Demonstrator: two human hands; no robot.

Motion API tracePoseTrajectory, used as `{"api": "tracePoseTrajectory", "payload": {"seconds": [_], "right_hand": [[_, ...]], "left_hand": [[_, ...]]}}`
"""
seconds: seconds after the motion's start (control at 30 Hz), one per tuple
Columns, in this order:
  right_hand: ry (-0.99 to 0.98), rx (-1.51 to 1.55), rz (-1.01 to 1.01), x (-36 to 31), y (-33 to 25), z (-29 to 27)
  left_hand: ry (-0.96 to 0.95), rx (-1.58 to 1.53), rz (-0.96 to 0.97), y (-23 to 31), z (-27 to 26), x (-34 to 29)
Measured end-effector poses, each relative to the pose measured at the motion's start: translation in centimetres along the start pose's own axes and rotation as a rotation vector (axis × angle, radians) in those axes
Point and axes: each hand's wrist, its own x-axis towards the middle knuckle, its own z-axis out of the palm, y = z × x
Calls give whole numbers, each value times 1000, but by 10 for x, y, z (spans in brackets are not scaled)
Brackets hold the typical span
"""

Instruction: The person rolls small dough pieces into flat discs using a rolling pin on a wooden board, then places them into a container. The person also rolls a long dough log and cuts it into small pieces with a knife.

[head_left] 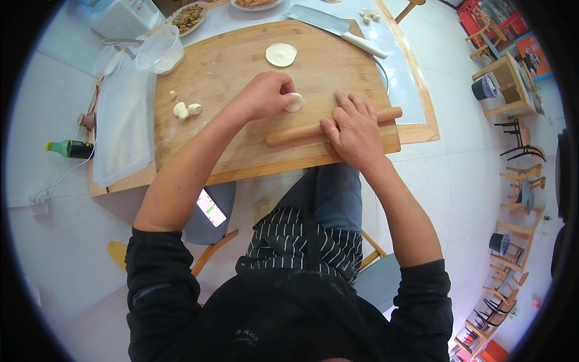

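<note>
1. The small dough disc (pixel 294 102) lies near the middle of the wooden cutting board (pixel 223 66), flattened but smaller than the other round, so it looks only partly rolled.
2. The left hand (pixel 265 96) is over the board's middle, its fingers curled in and the thumb and fingertips pinching the small dough disc's left edge.
3. The right hand (pixel 354 128) lies palm down near the board's right edge, fingers extended and somewhat spread over the rolling pin (pixel 295 134) rather than wrapped tightly round it. The pin slants across the board's near right part, apart from the disc.
4. Done, as far as I can judge: one larger dough wrapper (pixel 281 55), thin and round, lying flat toward the board's far edge.
5. Left to roll, it seems: a small cluster of dough lumps (pixel 181 111) toward the board's left edge, with a tiny scrap (pixel 173 95) just beyond them.
6. Around the board: a cleaver (pixel 319 20) across its far right corner, a clear plastic tub (pixel 160 54) at its far left corner, and a plate of chopped food (pixel 189 18) beyond its far edge.
</note>
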Motion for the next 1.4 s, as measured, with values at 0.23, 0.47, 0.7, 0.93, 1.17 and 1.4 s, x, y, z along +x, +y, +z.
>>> {"api": "tracePoseTrajectory", "payload": {"seconds": [0.23,0.47,0.7,0.93,1.17,1.4], "right_hand": [[4,-6,-15,0,1,0],[-15,-3,-5,1,0,-2],[2,18,-4,-1,-1,-3],[-94,-17,-31,-23,-9,-19],[-216,-87,82,70,6,19],[3,-72,88,83,5,32]], "left_hand": [[99,71,54,-7,-3,1],[27,-44,-25,5,-10,-3],[130,-140,79,2,18,5],[234,65,162,-5,16,1],[21,63,145,6,18,-3],[-118,95,76,12,0,12]]}}
